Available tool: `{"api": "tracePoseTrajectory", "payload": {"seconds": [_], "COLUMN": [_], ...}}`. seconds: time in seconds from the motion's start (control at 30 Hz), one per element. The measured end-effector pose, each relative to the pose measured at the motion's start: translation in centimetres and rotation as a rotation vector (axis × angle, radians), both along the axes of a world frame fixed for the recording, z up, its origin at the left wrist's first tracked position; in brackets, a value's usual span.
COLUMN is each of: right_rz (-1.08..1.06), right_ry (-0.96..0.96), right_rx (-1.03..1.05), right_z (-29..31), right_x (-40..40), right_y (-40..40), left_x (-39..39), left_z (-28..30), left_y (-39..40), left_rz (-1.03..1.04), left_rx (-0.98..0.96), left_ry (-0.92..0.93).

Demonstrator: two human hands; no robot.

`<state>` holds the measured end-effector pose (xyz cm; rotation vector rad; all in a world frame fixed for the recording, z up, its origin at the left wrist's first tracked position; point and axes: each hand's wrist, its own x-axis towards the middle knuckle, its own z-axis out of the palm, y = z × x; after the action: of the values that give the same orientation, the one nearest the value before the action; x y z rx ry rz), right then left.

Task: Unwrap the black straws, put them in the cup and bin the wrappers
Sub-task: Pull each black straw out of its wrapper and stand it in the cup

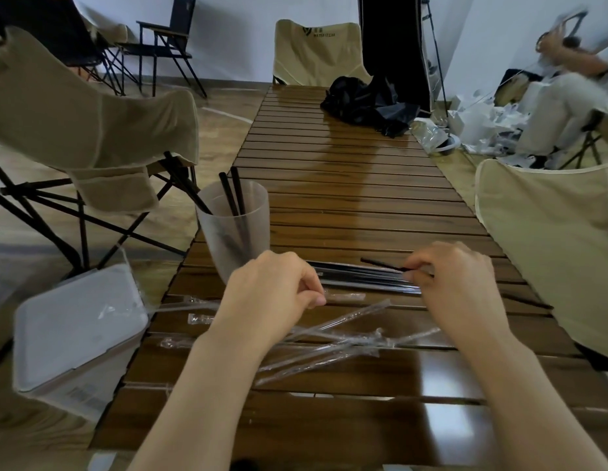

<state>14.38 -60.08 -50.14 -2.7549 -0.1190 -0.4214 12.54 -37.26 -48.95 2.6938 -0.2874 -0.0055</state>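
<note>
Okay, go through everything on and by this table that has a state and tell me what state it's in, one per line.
Cup: upright, holding a few black straws.
Left hand: pinching a clear wrapper.
Right hand: pinching a black straw.
Straw bundle: lying flat between the hands.
Empty wrappers: strewn on the table, not binned.
Bin: lid closed.
Black bag: crumpled.

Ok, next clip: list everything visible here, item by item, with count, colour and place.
cup: one, frosted clear, table's left edge, holding black straws.
straws in cup: about three, black.
wrapped straws: a bundle, black, between the hands.
empty wrappers: several, clear, near side of the table.
bin: one, white, left of the table.
table: one, brown slats.
black bag: one, far end.
folding chairs: several, beige and black, around the table.
left hand: pinches a wrapper end.
right hand: pinches a black straw.
</note>
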Motion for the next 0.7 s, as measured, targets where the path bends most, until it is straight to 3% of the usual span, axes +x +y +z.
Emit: {"api": "tracePoseTrajectory", "payload": {"seconds": [0.13,0.3,0.53,0.63,0.7], "right_rz": [-0.061,0.08,0.167,0.223,0.255], "right_ry": [-0.086,-0.099,-0.125,-0.168,-0.197], "right_rx": [0.048,0.049,0.124,0.219,0.246], "right_z": [0.0,0.2,0.2,0.4,0.5], "right_x": [0.2,-0.1,0.0,0.0,-0.1], "right_y": [-0.3,2.4,3.1,3.6,4.0], "left_x": [0.1,-0.4,0.1,-0.3,-0.6], "left_z": [-0.4,-1.2,-0.9,-0.8,-0.7], "left_y": [-0.7,-3.1,-2.4,-3.0,-3.8], "left_rz": [-0.019,-0.093,0.152,0.239,0.265], "left_rx": [0.049,-0.033,-0.604,-0.912,-1.019], "left_ry": [0.053,0.117,-0.142,-0.111,-0.099]}}
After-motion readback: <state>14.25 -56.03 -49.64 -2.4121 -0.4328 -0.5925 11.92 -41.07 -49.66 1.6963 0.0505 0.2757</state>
